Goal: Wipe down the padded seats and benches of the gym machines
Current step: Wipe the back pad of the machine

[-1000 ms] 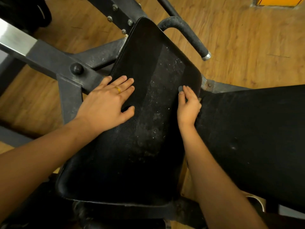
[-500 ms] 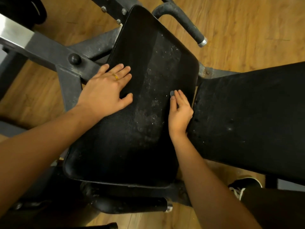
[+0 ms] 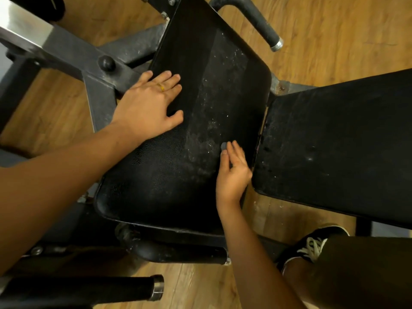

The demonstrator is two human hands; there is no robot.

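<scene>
Atop seat pad [image 3: 207, 70], left hand [image 3: 147, 108], right hand [image 3: 233, 175]

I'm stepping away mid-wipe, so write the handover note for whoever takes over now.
Left hand: flat on the left side of the seat pad, fingers spread.
Right hand: fingers straight on the pad's right edge; small grey bit at the fingertips, too small to identify.
Done: unclear; whitish specks streak the pad's middle.
Left: wipe that streak, then the adjoining bench pad, also speckled.
</scene>
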